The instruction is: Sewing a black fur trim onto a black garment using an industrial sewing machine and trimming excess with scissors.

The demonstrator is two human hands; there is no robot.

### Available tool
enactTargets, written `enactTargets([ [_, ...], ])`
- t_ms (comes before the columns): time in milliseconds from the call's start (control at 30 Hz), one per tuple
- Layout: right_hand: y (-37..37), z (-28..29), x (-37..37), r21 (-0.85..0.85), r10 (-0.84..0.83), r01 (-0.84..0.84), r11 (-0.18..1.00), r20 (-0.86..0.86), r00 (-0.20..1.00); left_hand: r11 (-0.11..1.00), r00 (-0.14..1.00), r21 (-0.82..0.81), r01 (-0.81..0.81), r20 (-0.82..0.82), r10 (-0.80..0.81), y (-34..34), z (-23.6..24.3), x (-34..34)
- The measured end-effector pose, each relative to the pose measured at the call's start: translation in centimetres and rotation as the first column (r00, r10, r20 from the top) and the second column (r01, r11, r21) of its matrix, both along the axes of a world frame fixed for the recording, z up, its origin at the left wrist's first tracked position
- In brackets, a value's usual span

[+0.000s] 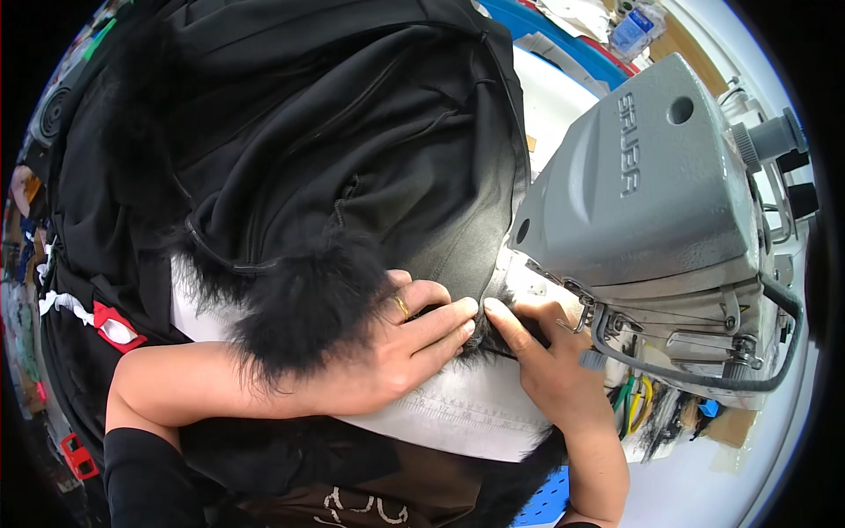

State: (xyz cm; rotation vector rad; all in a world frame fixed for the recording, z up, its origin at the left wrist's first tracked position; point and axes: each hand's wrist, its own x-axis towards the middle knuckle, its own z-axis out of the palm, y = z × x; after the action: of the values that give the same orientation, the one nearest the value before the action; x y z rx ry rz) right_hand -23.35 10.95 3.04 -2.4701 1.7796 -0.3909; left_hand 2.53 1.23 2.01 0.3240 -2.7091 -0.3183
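A black garment [308, 158] with fluffy black fur trim [304, 304] is bunched over the white sewing machine bed. My left hand [396, 352], a ring on one finger, reaches across from the left with its fingers together, pressing and gripping the garment's edge; the trim lies over that wrist. From the right, my right hand [559, 361] pinches the same edge, its thumb tip almost touching my left fingertips. Its other fingers are partly hidden close to the presser foot area of the grey sewing machine [634, 185]. The needle cannot be made out.
A ruler scale [466, 412] runs along the bed's near edge. Yellow-handled and green-handled tools [641, 400] stand beside the machine at right. A blue tray [559, 40] and a clear plastic container [635, 33] are at the back. A red-and-white item [116, 326] lies at left.
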Motion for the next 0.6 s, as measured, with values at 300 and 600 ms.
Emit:
enactTargets([
  [300,-0.3,-0.3,-0.1,-0.051,0.066,-0.07,0.996,-0.087,0.994,0.993,0.997,-0.116,0.029,-0.066,-0.037,0.2,-0.8,-0.1],
  [600,0.7,0.0,1.4,-0.064,0.022,-0.043,0.997,-0.292,0.956,0.986,0.982,0.169,0.011,-0.188,0.022,-0.8,-1.6,-1.4],
])
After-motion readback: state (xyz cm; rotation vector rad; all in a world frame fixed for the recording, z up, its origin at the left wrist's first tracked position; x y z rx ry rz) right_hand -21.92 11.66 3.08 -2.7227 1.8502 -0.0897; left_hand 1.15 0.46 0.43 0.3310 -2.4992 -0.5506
